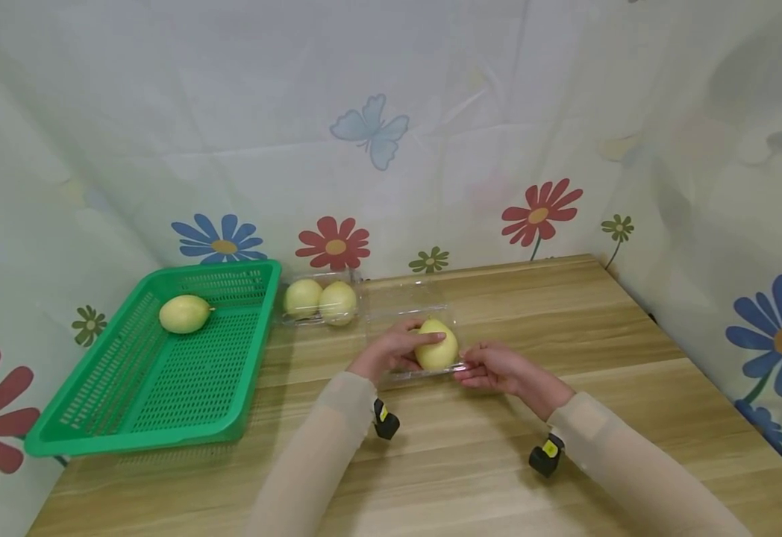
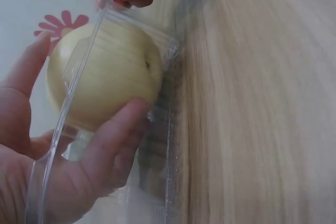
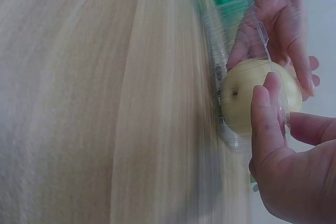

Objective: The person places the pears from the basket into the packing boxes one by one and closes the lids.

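Observation:
A pale yellow pear (image 1: 442, 353) sits at the right end of a clear plastic box (image 1: 401, 375) whose lid stands open toward the wall. My left hand (image 1: 396, 347) reaches in from the left and holds the pear, thumb on one side and fingers on the other. In the left wrist view the box's clear rim (image 2: 67, 107) crosses in front of the palm and the pear (image 2: 118, 74). At the near right corner my right hand (image 1: 498, 368) pinches the rim between thumb and fingers, also seen in the right wrist view, where the right hand (image 3: 294, 166) is close to the pear.
Left of the hands, a second clear box (image 1: 310, 319) holds two pears (image 1: 337, 303) by the wall. A green slotted basket (image 1: 246, 373) at the far left contains one pear (image 1: 185, 314). A flowered sheet (image 1: 431, 186) hangs behind the wooden table (image 1: 606, 418).

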Demonstrator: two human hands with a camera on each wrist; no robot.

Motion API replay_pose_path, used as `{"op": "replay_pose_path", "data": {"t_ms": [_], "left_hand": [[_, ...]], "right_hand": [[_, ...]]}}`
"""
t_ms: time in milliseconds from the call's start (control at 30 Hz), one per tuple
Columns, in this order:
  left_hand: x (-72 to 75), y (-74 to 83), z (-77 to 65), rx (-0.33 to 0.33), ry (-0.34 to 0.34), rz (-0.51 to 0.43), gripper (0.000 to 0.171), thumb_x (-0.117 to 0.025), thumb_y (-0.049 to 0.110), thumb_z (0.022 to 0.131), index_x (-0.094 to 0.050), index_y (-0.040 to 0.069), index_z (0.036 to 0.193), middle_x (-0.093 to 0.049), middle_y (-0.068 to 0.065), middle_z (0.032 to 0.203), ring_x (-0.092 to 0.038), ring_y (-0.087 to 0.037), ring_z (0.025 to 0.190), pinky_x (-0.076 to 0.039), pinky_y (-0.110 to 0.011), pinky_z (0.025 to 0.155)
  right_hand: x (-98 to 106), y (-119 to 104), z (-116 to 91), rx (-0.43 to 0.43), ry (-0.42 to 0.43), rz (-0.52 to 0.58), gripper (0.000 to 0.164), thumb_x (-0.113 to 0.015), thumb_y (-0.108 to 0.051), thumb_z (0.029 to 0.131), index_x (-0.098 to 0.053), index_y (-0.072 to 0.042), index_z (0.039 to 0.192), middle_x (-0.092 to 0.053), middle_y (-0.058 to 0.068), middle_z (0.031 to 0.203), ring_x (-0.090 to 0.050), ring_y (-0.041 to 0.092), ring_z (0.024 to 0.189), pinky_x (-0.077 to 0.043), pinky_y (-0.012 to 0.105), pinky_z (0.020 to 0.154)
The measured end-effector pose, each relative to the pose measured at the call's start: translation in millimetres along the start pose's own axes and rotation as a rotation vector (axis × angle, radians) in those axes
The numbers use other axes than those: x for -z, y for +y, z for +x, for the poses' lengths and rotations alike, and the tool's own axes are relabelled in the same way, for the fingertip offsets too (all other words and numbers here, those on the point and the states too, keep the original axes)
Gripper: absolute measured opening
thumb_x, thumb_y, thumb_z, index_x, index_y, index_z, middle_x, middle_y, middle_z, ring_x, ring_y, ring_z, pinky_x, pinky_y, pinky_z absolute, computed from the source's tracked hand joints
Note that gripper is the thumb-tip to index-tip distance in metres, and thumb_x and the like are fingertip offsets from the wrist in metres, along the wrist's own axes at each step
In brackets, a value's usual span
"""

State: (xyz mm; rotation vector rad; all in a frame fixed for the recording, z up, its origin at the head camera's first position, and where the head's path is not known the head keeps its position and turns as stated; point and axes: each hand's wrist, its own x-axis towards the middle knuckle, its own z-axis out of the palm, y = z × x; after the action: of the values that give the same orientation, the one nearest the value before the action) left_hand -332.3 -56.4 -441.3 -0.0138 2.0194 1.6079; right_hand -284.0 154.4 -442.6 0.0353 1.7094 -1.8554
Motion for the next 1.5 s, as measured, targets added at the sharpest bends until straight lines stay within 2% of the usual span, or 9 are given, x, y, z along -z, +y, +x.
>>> {"op": "replay_pose_path", "data": {"t_ms": [200,367,533,700,1000,1133,1400,1433,1500], "left_hand": [[9.2,0.0,2.4,0.039,-0.084,-0.001,0.063,-0.055,0.042,0.103,-0.039,0.009,0.154,-0.056,-0.025,0.139,-0.064,-0.040,0.120,-0.062,-0.038,0.083],[16.2,1.5,-1.8,0.095,-0.106,-0.016,0.068,-0.046,0.046,0.106,-0.029,0.008,0.160,-0.042,-0.031,0.157,-0.054,-0.046,0.136,-0.055,-0.049,0.106],[20.6,3.6,-8.3,0.099,-0.115,-0.007,0.072,-0.030,0.054,0.109,-0.028,0.003,0.160,-0.041,-0.029,0.158,-0.054,-0.047,0.137,-0.057,-0.048,0.100],[21.8,8.1,-11.9,0.100,-0.124,0.005,0.078,-0.021,0.061,0.108,-0.027,0.003,0.161,-0.037,-0.032,0.159,-0.052,-0.051,0.137,-0.052,-0.058,0.107],[23.1,22.0,-19.7,0.129,-0.061,0.180,0.078,-0.039,0.055,0.107,-0.027,-0.002,0.159,-0.039,-0.037,0.156,-0.047,-0.052,0.140,-0.057,-0.057,0.100],[23.8,26.1,-21.4,0.114,-0.051,0.239,0.072,-0.037,0.049,0.109,-0.028,-0.004,0.158,-0.041,-0.038,0.154,-0.049,-0.052,0.139,-0.057,-0.055,0.100],[28.3,27.0,-21.3,0.090,-0.046,0.263,0.059,-0.035,0.034,0.111,-0.033,-0.003,0.156,-0.044,-0.036,0.152,-0.054,-0.047,0.135,-0.054,-0.052,0.107],[40.5,5.8,15.2,0.086,-0.049,0.246,0.059,-0.041,0.039,0.109,-0.039,0.002,0.155,-0.050,-0.034,0.148,-0.060,-0.046,0.129,-0.056,-0.052,0.103],[58.2,-21.4,63.9,0.066,-0.035,0.249,0.058,-0.047,0.041,0.107,-0.044,0.006,0.153,-0.056,-0.031,0.143,-0.066,-0.044,0.119,-0.059,-0.050,0.096]], "right_hand": [[-1,-1,0,0.005,0.000,0.004,0.012,-0.040,-0.005,0.108,-0.048,0.004,0.110,-0.068,0.000,0.075,-0.073,0.005,0.071,-0.062,0.018,0.070],[-1,-1,1,0.011,-0.007,0.007,0.013,-0.040,-0.005,0.108,-0.049,0.003,0.109,-0.068,0.000,0.075,-0.072,0.005,0.070,-0.061,0.018,0.070],[0,0,0,0.015,-0.006,0.009,0.012,-0.040,-0.005,0.108,-0.050,0.002,0.106,-0.068,0.000,0.076,-0.073,0.005,0.071,-0.062,0.018,0.070],[0,1,0,0.022,-0.013,0.012,0.013,-0.040,-0.004,0.108,-0.050,0.003,0.107,-0.068,0.000,0.075,-0.073,0.005,0.071,-0.061,0.017,0.070],[-1,1,-1,0.019,-0.009,0.013,0.021,-0.038,-0.005,0.108,-0.047,0.010,0.120,-0.069,0.000,0.076,-0.073,0.005,0.072,-0.061,0.018,0.071],[0,2,-1,0.011,-0.006,0.022,0.020,-0.038,-0.005,0.108,-0.047,0.009,0.119,-0.070,0.000,0.075,-0.073,0.005,0.071,-0.061,0.018,0.070],[-1,1,-3,0.021,-0.017,0.015,0.018,-0.037,-0.005,0.108,-0.048,0.007,0.117,-0.072,0.000,0.075,-0.073,0.005,0.072,-0.061,0.018,0.070],[-1,1,-3,0.023,-0.015,0.015,0.018,-0.038,-0.005,0.108,-0.049,0.007,0.116,-0.071,0.000,0.075,-0.073,0.005,0.072,-0.061,0.018,0.070],[-1,0,-3,0.029,-0.019,0.015,0.018,-0.038,-0.005,0.108,-0.049,0.006,0.116,-0.071,0.000,0.075,-0.073,0.005,0.072,-0.062,0.018,0.070]]}}
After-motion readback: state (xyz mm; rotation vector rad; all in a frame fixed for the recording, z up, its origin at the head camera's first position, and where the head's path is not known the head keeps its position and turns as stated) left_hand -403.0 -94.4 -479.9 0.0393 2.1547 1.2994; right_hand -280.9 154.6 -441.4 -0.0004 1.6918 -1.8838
